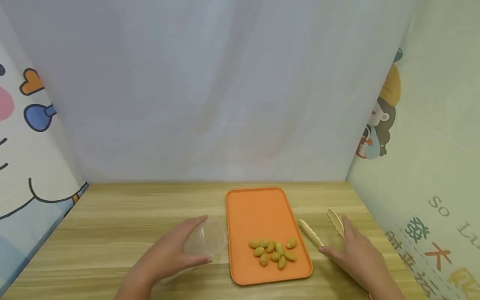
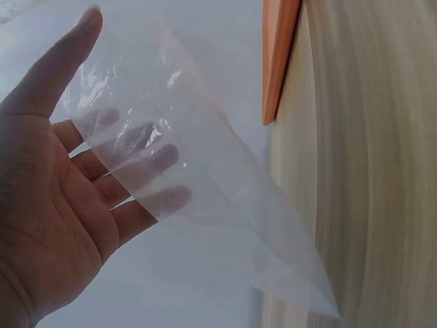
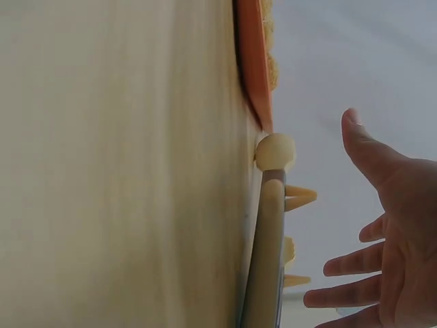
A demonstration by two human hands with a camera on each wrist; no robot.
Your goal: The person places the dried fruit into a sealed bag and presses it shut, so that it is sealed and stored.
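Note:
My left hand (image 1: 168,250) reaches around a clear plastic container (image 1: 213,236) with a round rim, left of the tray. In the left wrist view its fingers (image 2: 140,212) are nearly straight and spread, showing through the clear plastic (image 2: 225,205); the thumb stands apart near the upper edge. Firm contact is hard to make out. Over a pair of pale yellow tongs (image 1: 310,232) hovers my right hand (image 1: 358,254), thumb and fingers spread. The right wrist view shows the tongs (image 3: 270,239) on the table, apart from the hand (image 3: 403,225).
Between the hands lies an orange tray (image 1: 255,212) with several small yellowish oval pieces (image 1: 275,256) near its front end. A wood-grain table (image 1: 150,204) carries everything. A pale curtain (image 1: 225,104) closes off the back; printed sheets (image 1: 431,146) flank both sides.

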